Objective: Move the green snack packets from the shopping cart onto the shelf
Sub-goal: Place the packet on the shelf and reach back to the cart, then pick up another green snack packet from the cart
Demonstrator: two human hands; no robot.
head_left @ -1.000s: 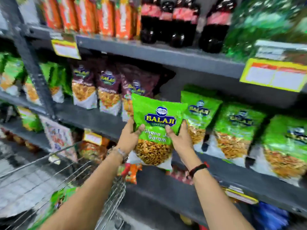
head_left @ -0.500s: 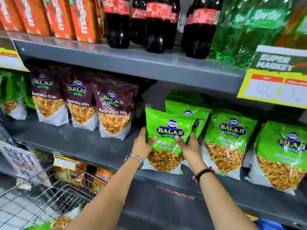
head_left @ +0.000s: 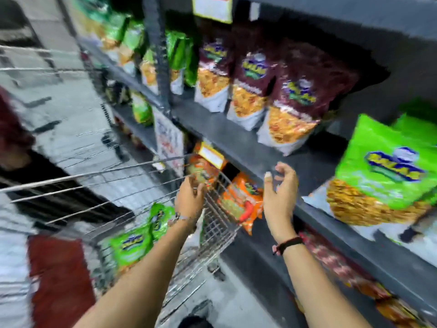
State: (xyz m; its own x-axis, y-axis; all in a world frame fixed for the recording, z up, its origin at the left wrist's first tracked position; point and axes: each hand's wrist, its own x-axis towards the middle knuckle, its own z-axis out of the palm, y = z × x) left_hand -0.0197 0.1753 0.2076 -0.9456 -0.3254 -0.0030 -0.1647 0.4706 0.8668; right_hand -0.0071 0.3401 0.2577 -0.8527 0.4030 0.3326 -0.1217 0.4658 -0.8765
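Note:
The picture is blurred by motion. A green snack packet [head_left: 383, 171] stands on the dark grey shelf [head_left: 279, 152] at the right, with more green behind it. Two green snack packets [head_left: 132, 242] lie in the wire shopping cart [head_left: 217, 228] at lower left. My left hand [head_left: 190, 197] hovers over the cart's far corner, fingers loosely curled, holding nothing. My right hand [head_left: 280, 192] is raised in front of the shelf edge, fingers apart and empty, well left of the shelved green packet.
Maroon snack packets [head_left: 290, 102] stand on the same shelf to the left. Orange packets [head_left: 241, 202] sit on the shelf below, behind the cart. A grey upright post [head_left: 158, 55] divides the shelving. A person in dark clothes [head_left: 14, 147] stands at far left.
Both hands have let go of the green packet, which now stands on the shelf. They have drawn back and down towards the cart, and the view has swung left and down.

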